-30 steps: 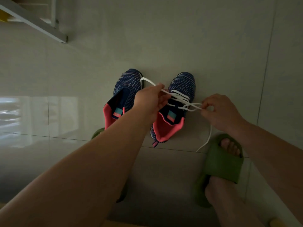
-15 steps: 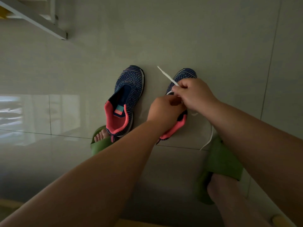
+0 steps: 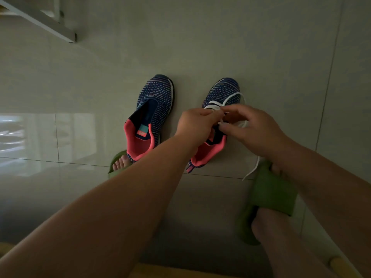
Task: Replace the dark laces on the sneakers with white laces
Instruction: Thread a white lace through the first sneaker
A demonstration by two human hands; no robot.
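Sneakers side by side on a tiled floor (image 3: pixel 261 47), toes pointing away. Landmark for everything below: the right sneaker (image 3: pixel 222 91), navy knit with a pink collar. Just left of it, not touching, the left sneaker (image 3: pixel 154 105), with no lace showing on it and a teal and pink label inside. Across the landmark's upper, a white lace (image 3: pixel 230 98), partly threaded, with a loop arcing toward the toe and a loose tail trailing down its right side to the floor near the heel. Over the landmark's tongue, both hands meeting. Left hand (image 3: pixel 195 125) coming in from the left, fingers curled, thumb and forefinger pinching the lace. Right hand (image 3: pixel 255 131) coming in from the right, fingers bent, thumb and forefinger closed on the lace just beside the left fingertips. Exactly which eyelet is being worked, hidden by the hands. Below and right of the landmark's heel, a foot in a green slide (image 3: pixel 271 189), with the lace tail ending beside it. Below the left sneaker's heel, toes in a second slide (image 3: pixel 115 159), mostly covered by the left forearm. Far up and left of the landmark, a pale frame (image 3: pixel 50 23) at the corner
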